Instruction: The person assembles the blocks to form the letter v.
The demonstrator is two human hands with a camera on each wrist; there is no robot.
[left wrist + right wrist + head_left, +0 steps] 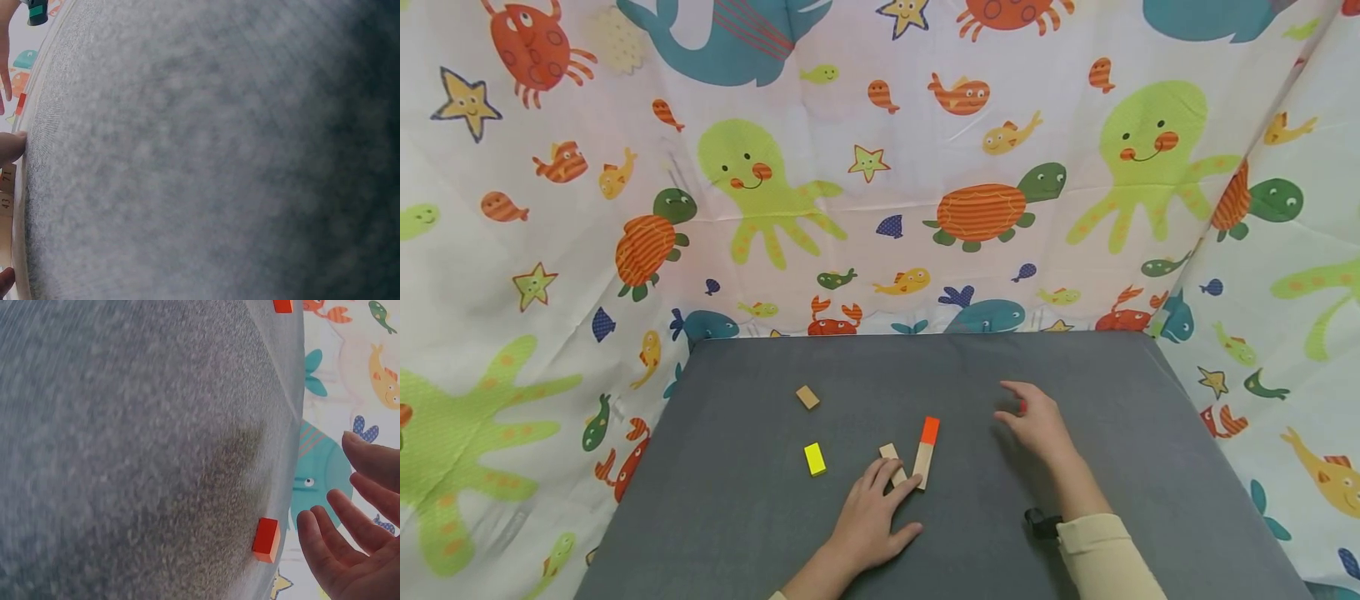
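- Right hand (1036,423): fingers spread apart, gripping nothing; the red block (265,539) sits just beside them on the worktop (730,533), in the thumb-side gap as seen from the head.
- Its long axis seems to run along the worktop's far edge; the right hand is nearer.
- Left hand (872,512): fingers loosely spread, resting on the slanted pale block (888,451), well left of the red block.
- Between the hands: the orange block (930,430).

Left of your left hand (874,512), a far block (807,397) lies behind a nearer block (815,459); a half-hidden block (1023,407) seems near your right hand (1041,426).
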